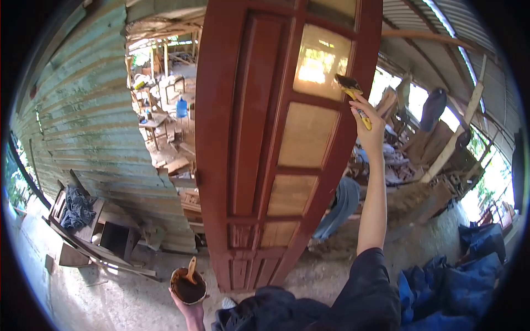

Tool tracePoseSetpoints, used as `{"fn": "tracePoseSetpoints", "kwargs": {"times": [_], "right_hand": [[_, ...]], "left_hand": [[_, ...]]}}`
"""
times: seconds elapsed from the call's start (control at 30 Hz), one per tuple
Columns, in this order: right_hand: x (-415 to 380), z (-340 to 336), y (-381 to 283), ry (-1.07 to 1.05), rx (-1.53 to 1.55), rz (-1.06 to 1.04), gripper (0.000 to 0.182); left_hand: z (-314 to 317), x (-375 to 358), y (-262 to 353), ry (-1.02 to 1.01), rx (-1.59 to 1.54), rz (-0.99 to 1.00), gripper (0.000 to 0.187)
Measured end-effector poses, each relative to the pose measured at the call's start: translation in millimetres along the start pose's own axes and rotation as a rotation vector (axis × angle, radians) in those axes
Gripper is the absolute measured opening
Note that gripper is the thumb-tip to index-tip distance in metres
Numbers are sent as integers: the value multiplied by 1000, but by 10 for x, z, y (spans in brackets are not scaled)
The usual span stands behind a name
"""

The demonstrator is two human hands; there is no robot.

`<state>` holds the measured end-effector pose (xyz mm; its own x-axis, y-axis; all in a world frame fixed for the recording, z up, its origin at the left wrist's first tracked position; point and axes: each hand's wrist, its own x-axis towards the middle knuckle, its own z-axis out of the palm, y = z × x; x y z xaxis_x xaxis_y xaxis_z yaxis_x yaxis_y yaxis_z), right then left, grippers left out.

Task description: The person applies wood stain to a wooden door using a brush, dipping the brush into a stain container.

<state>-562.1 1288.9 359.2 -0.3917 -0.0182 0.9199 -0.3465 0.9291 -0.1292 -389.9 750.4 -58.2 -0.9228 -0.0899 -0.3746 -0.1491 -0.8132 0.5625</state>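
My right hand (pixel 369 118) is closed round the yellow handle of a paintbrush (pixel 351 88), raised to the upper part of a tall door. The dark bristles overlap the right edge of a glass pane (pixel 323 62). The door (pixel 220 110) stands upright before me, reddish brown and glossy, with a column of panes and raised wooden panels. Low at the left, my left hand (pixel 190 311) grips a round paint pot (pixel 188 288) holding dark brown paint. A second brush (pixel 192 270) with an orange-tan handle leans inside that pot.
A corrugated metal wall (pixel 83 127) runs along the left, with a wooden cabinet (pixel 105 226) and a dark cloth (pixel 77 208) below it. Blue tarpaulin (pixel 452 292) lies at lower right. Behind the door are wood scraps (pixel 397 157) and a hanging blue-grey cloth (pixel 342 204).
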Motion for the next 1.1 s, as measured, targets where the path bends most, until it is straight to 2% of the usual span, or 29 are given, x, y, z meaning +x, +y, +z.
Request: {"fn": "tracePoseSetpoints", "kwargs": {"times": [0.03,0.1,0.2,0.23,0.27,0.33,0.37,0.4,0.43,0.5,0.53,0.6,0.63,0.7,0.73,0.8,0.87,0.9,0.97,1.0,1.1], "right_hand": [[-226,-43,-36,-15,-9,30,18],[-661,-179,-113,-100,174,169,17],[-1565,-355,-127,-188,448,568,18],[-1918,-391,-19,-290,454,653,19],[-2191,-461,-80,-452,393,781,20],[-3216,-514,409,-660,505,1089,16],[-3638,-586,558,-834,295,1139,13],[-3888,-663,565,-1009,-44,1181,12],[-4123,-771,577,-1025,-44,1209,12],[-4504,-913,602,-825,-451,1312,10],[-4619,-948,621,-837,-441,1329,10],[-4823,-1029,673,-332,-296,1341,14],[-4923,-1015,704,-337,-298,1364,14],[-5038,-870,735,137,71,1380,21],[-4989,-797,678,137,68,1393,21],[-4772,-612,530,491,426,1323,29],[-4428,-408,310,664,602,1271,28],[-4272,-324,220,668,601,1287,28],[-3958,-150,97,720,853,1137,26],[-3815,-80,44,724,853,1150,26],[-3633,187,-13,660,1073,1051,25]], "left_hand": [[4,-6,38,13,25,-21,70],[16,0,52,31,-33,38,65],[-257,41,-7,-58,-32,17,67],[-317,51,-27,-110,-26,27,71],[-324,54,-53,-67,-27,24,68],[-298,38,-35,-60,-19,-20,67],[-309,18,-46,-65,-29,-43,67],[-367,66,-77,-83,-8,-21,67],[-429,69,-114,-66,12,-39,67],[-414,79,-122,-113,29,-75,68],[-402,85,-148,-130,71,-90,69],[-378,95,-214,-126,127,-85,69],[-361,90,-247,-133,163,-77,70],[-270,60,-314,-131,178,-86,68],[-234,55,-365,-122,220,-82,67],[-142,25,-479,-108,268,-74,66],[-56,-63,-570,-71,186,-105,64],[-36,-112,-621,-65,201,-106,64],[-14,-164,-765,-106,263,-132,68],[-16,-193,-844,-90,271,-137,70],[-13,-358,-1048,-147,229,-183,71]]}}
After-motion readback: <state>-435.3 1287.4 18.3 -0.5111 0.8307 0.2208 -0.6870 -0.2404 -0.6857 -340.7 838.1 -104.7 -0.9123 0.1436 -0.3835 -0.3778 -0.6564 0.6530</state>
